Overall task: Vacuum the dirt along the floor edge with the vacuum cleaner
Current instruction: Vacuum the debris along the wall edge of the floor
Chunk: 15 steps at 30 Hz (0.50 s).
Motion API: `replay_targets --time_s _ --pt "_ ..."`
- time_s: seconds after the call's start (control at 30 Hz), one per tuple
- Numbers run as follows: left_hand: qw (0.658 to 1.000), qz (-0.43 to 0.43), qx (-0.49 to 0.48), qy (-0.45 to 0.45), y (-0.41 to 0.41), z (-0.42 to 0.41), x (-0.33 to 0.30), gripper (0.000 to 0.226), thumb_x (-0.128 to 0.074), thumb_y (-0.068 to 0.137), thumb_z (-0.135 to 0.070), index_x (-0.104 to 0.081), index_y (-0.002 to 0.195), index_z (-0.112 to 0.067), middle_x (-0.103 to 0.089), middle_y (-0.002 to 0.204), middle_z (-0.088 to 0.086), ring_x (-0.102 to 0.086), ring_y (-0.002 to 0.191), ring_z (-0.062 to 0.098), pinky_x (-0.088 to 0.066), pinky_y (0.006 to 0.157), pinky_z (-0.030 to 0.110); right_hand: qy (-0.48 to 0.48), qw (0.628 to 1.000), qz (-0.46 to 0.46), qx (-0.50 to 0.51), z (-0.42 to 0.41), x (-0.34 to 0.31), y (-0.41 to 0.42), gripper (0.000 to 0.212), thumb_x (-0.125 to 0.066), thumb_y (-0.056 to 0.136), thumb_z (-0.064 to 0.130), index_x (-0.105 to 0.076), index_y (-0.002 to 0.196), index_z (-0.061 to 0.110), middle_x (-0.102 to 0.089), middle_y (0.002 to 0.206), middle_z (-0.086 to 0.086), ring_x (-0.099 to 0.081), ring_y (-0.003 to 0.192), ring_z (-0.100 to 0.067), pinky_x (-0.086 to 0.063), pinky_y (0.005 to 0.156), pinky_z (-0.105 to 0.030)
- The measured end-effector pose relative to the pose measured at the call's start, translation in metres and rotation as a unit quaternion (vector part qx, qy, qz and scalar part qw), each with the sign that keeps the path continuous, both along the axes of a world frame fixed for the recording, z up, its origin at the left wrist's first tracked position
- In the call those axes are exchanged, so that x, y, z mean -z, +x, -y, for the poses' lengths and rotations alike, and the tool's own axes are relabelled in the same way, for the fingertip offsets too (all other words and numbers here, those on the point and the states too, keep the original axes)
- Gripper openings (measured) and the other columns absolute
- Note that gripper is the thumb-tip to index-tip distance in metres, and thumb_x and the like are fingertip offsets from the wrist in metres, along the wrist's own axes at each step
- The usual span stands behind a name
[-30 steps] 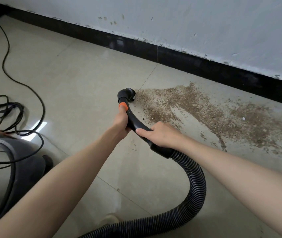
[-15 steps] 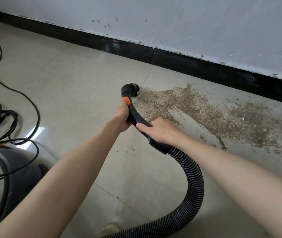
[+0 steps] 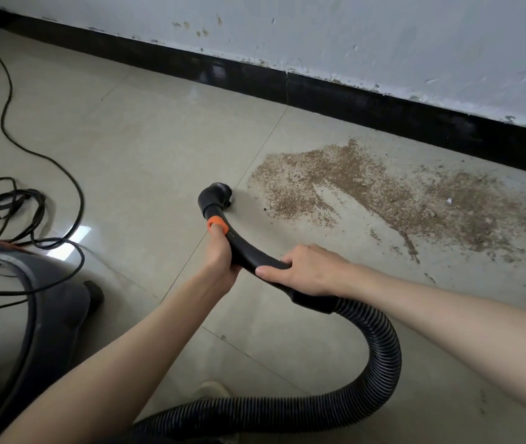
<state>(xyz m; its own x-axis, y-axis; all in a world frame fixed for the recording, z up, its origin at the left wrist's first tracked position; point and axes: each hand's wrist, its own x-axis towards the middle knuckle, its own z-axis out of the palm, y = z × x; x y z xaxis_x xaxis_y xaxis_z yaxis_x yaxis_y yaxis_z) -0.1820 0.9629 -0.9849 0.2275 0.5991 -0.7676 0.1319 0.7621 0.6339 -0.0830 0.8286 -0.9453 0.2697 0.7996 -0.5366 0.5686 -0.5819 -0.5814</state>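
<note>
Now we are gripping wand with both hands: left hand nearer nozzle, right hand behind; dirt lying right of nozzle, stretching along baseboard.

Both bare forearms reach forward from the near edge, converging toward the middle. The left hand sits farther out, fingers curled round the handle just below its orange ring, wrist bent slightly down. The right hand grips the same handle nearer in, palm down over the top, thumb pointing left along its near side.
</note>
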Motion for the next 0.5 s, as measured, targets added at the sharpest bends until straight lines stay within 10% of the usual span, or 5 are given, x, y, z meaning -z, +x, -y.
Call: replay_targets --time_s 0.5 --pt "0.999 0.003 0.049 0.003 0.026 0.027 -0.002 0.043 -0.043 0.096 -0.049 -0.047 0.110 -0.009 -0.057 0.093 0.006 -0.056 0.084 0.017 -0.046 0.068 0.032 -0.012 0.999 0.018 0.042 0.031 -0.005 0.006 0.063 -0.044 0.083 0.078 -0.062 0.073 0.019 -0.070 0.079 0.000 -0.067 0.078 -0.021 -0.051 0.071 -0.032"
